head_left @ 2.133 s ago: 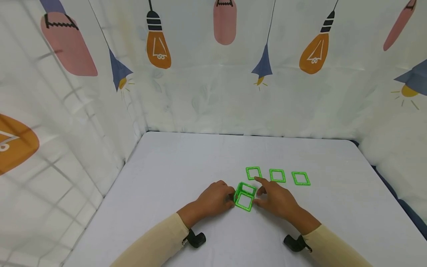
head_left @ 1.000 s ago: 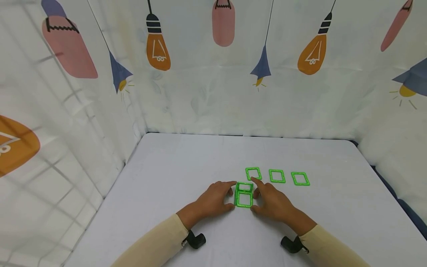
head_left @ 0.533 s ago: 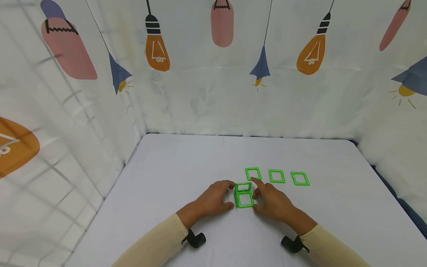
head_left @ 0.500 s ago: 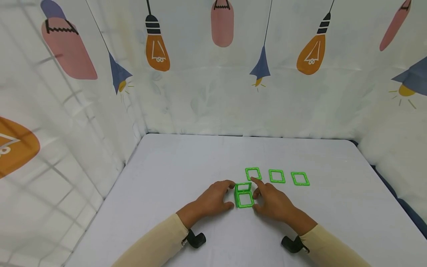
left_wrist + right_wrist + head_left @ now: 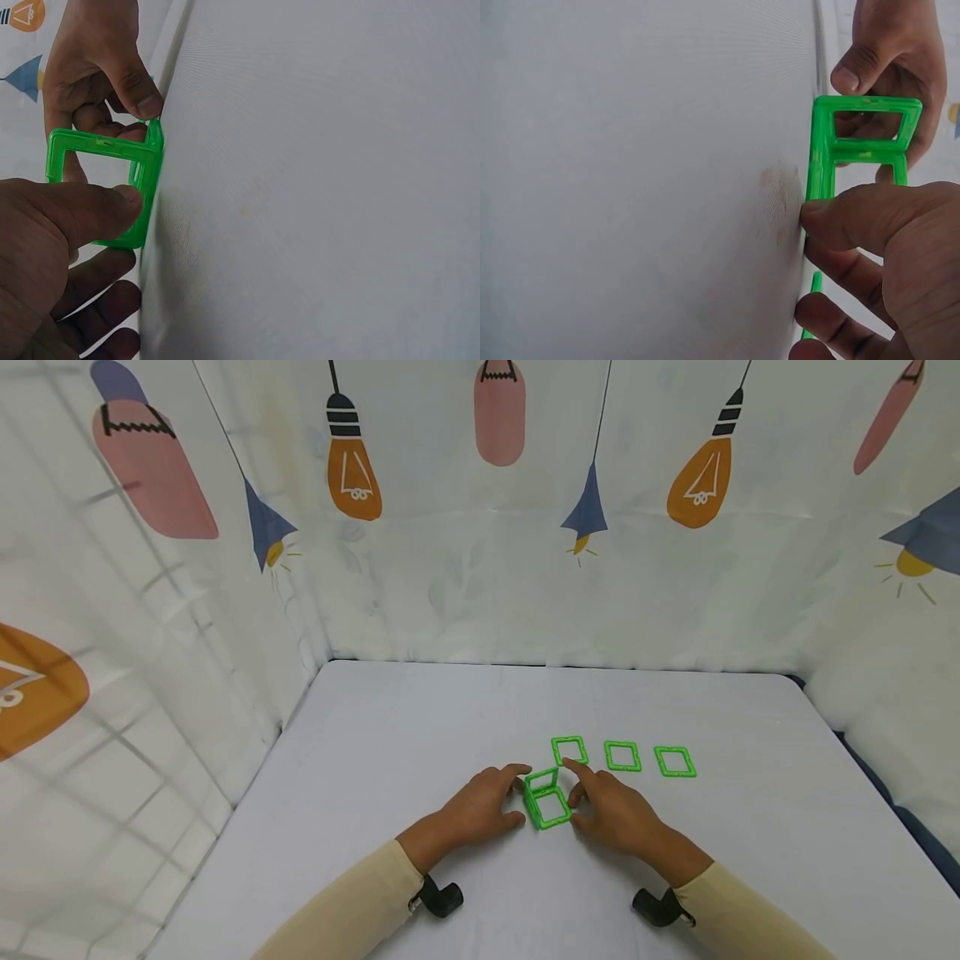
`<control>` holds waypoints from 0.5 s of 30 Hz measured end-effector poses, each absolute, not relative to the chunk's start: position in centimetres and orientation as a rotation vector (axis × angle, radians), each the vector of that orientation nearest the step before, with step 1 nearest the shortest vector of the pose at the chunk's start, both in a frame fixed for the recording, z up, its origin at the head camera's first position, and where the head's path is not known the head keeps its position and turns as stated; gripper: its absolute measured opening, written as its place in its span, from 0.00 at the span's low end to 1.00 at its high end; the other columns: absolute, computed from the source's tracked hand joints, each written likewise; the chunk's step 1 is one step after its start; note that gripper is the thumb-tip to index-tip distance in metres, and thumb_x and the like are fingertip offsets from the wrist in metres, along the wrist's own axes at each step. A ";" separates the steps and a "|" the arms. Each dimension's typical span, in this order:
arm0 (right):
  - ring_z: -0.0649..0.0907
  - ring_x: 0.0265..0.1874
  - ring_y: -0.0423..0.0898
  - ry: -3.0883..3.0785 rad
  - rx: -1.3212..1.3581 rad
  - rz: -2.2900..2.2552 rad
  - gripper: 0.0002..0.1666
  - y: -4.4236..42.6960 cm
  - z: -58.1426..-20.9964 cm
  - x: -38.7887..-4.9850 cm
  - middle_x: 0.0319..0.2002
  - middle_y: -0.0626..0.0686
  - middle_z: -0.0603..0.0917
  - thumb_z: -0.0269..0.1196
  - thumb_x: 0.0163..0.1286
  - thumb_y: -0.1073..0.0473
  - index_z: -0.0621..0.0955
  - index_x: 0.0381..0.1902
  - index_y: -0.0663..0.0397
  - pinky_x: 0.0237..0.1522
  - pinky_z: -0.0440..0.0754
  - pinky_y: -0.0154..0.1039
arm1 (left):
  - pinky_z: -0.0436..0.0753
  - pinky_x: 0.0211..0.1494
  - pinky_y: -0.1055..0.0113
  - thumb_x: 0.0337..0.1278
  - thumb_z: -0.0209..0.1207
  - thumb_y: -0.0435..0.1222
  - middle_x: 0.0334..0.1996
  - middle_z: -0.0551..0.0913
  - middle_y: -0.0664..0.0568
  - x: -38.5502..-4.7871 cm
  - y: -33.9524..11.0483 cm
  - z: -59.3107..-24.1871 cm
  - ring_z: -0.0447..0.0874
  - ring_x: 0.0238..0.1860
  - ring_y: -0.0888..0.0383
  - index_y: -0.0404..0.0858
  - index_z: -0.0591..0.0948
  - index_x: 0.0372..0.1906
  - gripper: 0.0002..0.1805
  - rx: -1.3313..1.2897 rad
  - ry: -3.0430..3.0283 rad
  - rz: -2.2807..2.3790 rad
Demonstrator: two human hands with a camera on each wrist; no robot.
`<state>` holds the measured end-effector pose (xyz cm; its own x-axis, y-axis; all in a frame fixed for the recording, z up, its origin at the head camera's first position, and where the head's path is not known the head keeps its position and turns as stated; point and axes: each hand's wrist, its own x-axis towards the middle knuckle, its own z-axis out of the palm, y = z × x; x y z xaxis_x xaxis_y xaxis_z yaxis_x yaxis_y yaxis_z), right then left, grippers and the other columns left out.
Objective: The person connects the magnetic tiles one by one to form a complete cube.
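On the table (image 5: 420, 735), the joined green squares (image 5: 546, 791) stood between the left hand (image 5: 476, 803), its fingers apart, and the right hand (image 5: 618, 811), whose thumb partly hid them, that grip impossible to tell.

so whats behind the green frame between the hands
In the head view, a flat green square lies behind the frame on the white table. The right hand covers part of the square's near edge, hiding that bit.
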<state>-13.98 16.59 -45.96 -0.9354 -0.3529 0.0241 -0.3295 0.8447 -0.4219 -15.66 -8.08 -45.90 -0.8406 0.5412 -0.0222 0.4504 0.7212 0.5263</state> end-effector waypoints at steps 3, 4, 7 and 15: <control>0.78 0.37 0.37 2.971 -0.563 -0.662 0.50 16.6 -46.0 -14.1 0.34 0.30 0.80 0.77 0.58 0.63 0.66 0.76 0.50 0.39 0.79 0.40 | 0.78 0.57 0.61 0.61 0.71 0.38 0.50 0.83 0.58 -15.7 -8.1 -45.9 0.78 0.53 0.58 0.43 0.69 0.73 0.37 0.809 2.747 0.778; 0.78 0.37 0.37 2.973 -0.567 -0.659 0.50 16.6 -46.0 -14.2 0.33 0.30 0.80 0.77 0.58 0.63 0.66 0.76 0.51 0.39 0.79 0.40 | 0.78 0.57 0.61 0.61 0.71 0.38 0.49 0.83 0.58 -15.7 -8.1 -45.9 0.78 0.52 0.58 0.43 0.69 0.73 0.37 0.811 2.746 0.781; 0.78 0.36 0.37 2.976 -0.571 -0.654 0.50 16.7 -46.0 -14.3 0.32 0.30 0.80 0.77 0.58 0.63 0.67 0.75 0.53 0.38 0.79 0.40 | 0.78 0.57 0.62 0.61 0.71 0.37 0.45 0.84 0.60 -15.7 -8.1 -46.0 0.78 0.51 0.59 0.42 0.71 0.71 0.35 0.827 2.744 0.787; 0.76 0.31 0.36 2.965 -0.540 -0.648 0.50 16.8 -45.9 -14.8 0.30 0.33 0.78 0.77 0.59 0.61 0.66 0.76 0.54 0.37 0.78 0.39 | 0.79 0.52 0.64 0.60 0.72 0.36 0.40 0.84 0.60 -15.6 -8.2 -46.1 0.77 0.46 0.61 0.41 0.77 0.66 0.29 0.866 2.759 0.789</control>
